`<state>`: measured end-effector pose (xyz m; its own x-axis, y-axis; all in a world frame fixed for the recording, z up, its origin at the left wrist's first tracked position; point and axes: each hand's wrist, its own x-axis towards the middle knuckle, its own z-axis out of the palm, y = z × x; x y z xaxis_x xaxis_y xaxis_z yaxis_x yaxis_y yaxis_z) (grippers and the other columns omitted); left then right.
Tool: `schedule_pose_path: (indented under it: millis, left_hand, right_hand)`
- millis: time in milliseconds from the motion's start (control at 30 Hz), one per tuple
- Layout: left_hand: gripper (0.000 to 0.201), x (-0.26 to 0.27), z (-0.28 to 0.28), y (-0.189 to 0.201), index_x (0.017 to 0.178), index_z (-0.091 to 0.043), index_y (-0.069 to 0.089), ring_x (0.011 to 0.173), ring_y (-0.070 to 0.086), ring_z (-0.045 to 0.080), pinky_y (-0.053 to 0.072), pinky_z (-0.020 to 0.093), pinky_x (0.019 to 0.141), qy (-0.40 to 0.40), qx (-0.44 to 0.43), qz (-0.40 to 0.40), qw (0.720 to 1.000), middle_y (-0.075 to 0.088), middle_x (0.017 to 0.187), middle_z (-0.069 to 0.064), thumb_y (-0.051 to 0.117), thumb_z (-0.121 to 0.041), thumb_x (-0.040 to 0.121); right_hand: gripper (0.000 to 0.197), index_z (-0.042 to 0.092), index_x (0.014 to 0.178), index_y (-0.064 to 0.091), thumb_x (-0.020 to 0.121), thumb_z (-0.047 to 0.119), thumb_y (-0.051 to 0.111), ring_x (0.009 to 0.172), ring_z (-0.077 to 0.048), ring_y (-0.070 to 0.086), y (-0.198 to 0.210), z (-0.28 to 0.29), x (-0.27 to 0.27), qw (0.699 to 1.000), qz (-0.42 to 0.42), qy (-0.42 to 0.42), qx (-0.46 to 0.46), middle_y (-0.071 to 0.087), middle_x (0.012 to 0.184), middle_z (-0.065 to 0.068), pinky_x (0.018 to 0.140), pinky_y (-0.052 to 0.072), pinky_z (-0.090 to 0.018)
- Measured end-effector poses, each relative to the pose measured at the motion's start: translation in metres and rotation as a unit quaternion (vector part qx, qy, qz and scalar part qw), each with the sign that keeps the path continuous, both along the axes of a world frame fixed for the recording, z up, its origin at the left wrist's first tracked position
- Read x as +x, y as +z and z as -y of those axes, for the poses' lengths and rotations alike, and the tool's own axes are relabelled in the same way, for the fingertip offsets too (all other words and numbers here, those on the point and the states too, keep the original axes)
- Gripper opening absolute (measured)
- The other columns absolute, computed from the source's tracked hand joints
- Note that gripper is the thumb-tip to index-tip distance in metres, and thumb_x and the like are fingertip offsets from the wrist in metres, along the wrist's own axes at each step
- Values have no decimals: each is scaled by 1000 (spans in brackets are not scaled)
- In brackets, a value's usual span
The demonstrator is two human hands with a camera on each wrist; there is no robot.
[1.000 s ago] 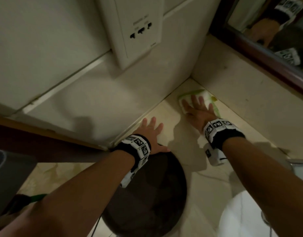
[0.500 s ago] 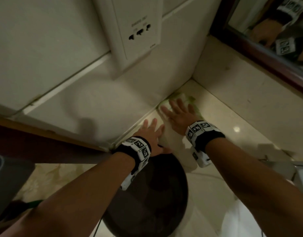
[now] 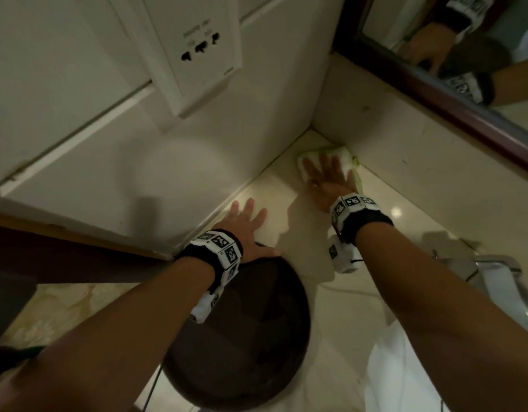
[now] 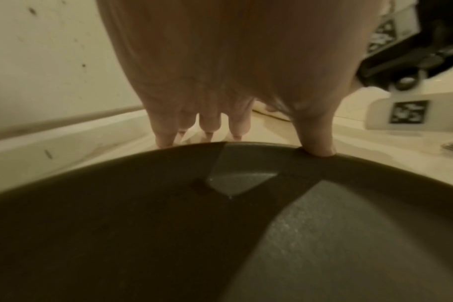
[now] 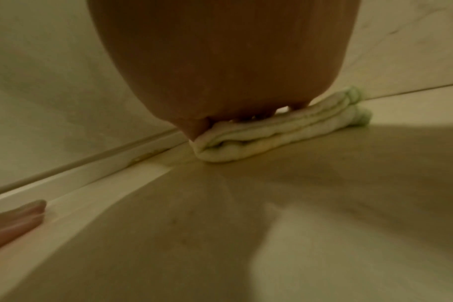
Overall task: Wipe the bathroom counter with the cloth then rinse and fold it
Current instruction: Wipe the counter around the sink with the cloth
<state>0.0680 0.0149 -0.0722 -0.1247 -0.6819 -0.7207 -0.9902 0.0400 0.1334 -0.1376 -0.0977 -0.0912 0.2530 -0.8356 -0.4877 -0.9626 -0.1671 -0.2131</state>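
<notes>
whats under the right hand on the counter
A folded white cloth with green edging lies under the right hand, whose flat fingers press it onto the counter near the corner. The counter beneath the cloth is covered.

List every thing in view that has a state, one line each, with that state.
cloth: folded in layers, lying flat in the counter's back corner under the right hand
right hand: fingers straight, pressing on the cloth
left hand: fingers spread flat on the counter, thumb on the dark tray's rim
dark tray: lying on the counter
counter: glossy
</notes>
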Motion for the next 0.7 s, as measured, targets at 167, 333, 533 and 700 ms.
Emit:
schedule_pose_path:
  millis: [167, 333, 533, 700]
  left_hand:
    - [106, 1, 1, -3, 151, -35, -13, 145, -19, 31, 1, 47, 117, 2, 2, -4, 1000, -26, 157, -1, 39, -86, 74]
    - [106, 0, 1, -3, 151, -34, -13, 145, -18, 33, 4, 49, 117, -11, -3, 8, 1000, -25, 158, 1, 37, -86, 74]
    - [116, -1, -1, -1, 151, -31, -16, 145, -17, 36, 6, 51, 117, -27, -1, 18, 999, -26, 157, 3, 40, -90, 67]
    - [120, -1, 1, 2, 150, -29, -19, 144, -17, 39, 7, 51, 117, -47, 7, 33, 998, -27, 157, 5, 52, -83, 69]
  right_hand:
    - [56, 50, 149, -2, 101, 38, 24, 149, -16, -13, -10, -27, -45, 997, 1, -61, -37, -15, 161, 9, 119, -6, -46]
    - [56, 51, 149, 1, 100, 36, 26, 148, -13, -14, -8, -69, -92, 989, 6, -145, -31, -15, 161, 12, 119, -8, -44]
    - [59, 44, 152, -1, 101, 35, 28, 148, -20, -18, -2, -110, -105, 987, -14, -160, -19, -19, 161, 3, 117, -11, -47]
    - [60, 39, 152, -8, 101, 37, 23, 147, -26, -19, -2, -150, -78, 992, -43, -113, -25, -21, 160, -3, 118, -5, -53]
